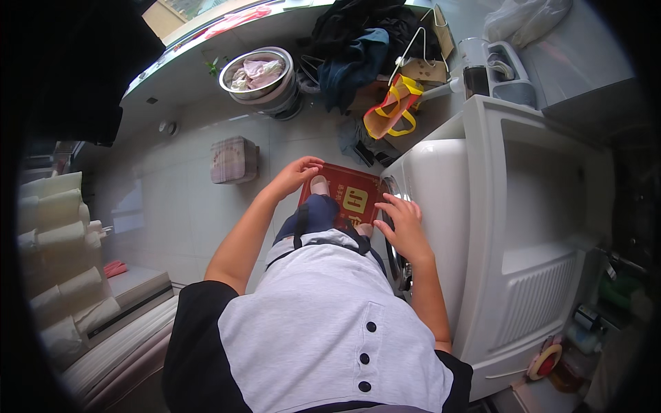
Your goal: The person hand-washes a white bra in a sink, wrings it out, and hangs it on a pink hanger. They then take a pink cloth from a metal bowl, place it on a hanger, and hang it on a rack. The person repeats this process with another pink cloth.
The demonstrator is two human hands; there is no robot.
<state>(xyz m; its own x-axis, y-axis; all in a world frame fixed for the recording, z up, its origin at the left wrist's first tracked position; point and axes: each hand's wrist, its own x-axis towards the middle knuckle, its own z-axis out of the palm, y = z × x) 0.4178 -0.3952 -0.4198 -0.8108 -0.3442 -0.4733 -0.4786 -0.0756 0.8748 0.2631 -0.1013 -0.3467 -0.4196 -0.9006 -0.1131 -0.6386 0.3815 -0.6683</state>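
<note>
Before me, my left hand [295,178] hangs over the floor with loosely bent fingers and nothing in it. My right hand [405,227] hovers by the rounded door [395,253] of a white front-loading washing machine [436,201]; its fingers are spread and hold nothing. Whether they touch the door I cannot tell. Under my feet lies a red doormat [341,180] bearing yellow writing. To the right stands a white laundry sink [477,248] with a ribbed washboard [539,297].
Ahead are a metal basin [224,82] of pale cloth, a checked stool [233,160], a heap of dark clothes [356,62], a yellow-and-red bag [395,108] and white hangers [413,49]. A handheld vacuum cleaner [506,77] rests behind the sink. Rolled cream fabric [62,237] is at left.
</note>
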